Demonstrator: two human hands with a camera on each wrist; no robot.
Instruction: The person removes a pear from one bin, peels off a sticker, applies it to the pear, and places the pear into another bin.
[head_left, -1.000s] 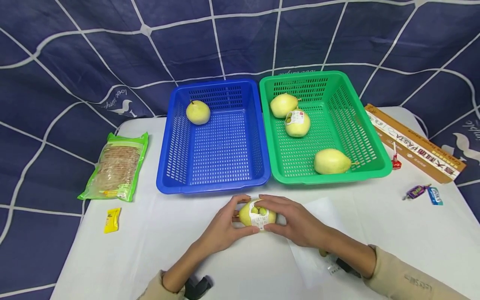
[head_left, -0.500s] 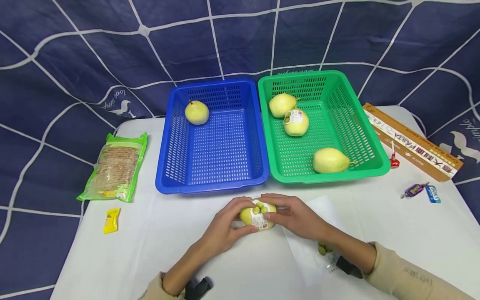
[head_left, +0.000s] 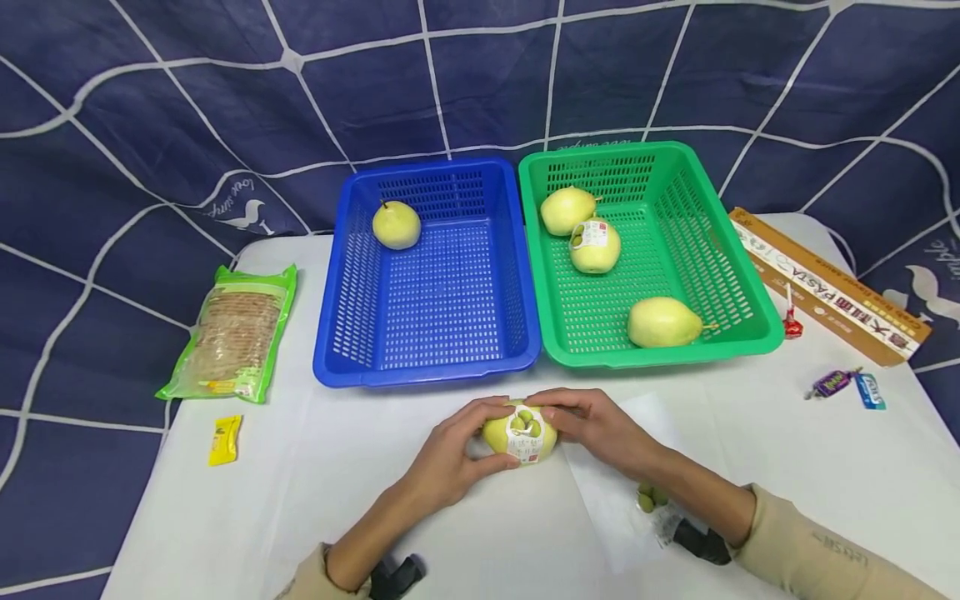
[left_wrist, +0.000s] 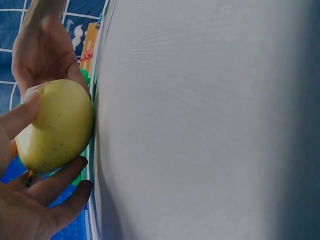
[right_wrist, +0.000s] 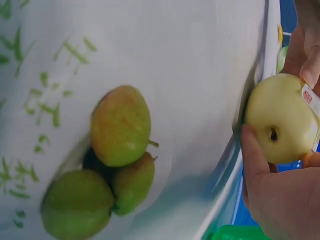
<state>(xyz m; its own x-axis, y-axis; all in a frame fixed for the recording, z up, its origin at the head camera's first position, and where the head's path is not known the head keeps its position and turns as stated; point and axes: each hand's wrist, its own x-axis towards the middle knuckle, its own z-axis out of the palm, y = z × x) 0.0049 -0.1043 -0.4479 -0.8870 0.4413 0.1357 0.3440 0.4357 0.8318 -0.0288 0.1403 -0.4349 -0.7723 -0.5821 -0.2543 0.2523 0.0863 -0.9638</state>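
Observation:
A yellow pear (head_left: pixel 520 433) with a white picture sticker on its near side sits low over the white table, held between both hands. My left hand (head_left: pixel 478 435) grips its left side, fingers curled over the top and thumb below. From the other side my right hand (head_left: pixel 560 417) holds it, fingertips on top. The left wrist view shows the pear (left_wrist: pixel 55 125) cupped by the left fingers (left_wrist: pixel 47 192). In the right wrist view, the pear (right_wrist: pixel 282 117) is against the right thumb, beside a sticker sheet (right_wrist: pixel 120 150). The blue basket (head_left: pixel 525 333) holds one pear (head_left: pixel 396 224). The green basket (head_left: pixel 757 292) holds three.
A white sticker sheet (head_left: pixel 622 500) lies under my right forearm. A cracker pack (head_left: pixel 232 333) and a yellow candy (head_left: pixel 224 439) lie at the left. At the right are a pasta box (head_left: pixel 825 283), a lollipop (head_left: pixel 792 323) and wrapped candies (head_left: pixel 832 383).
My right fingers have slid off the front of the pear to its top right, so the whole sticker now shows. The pear has shifted slightly.

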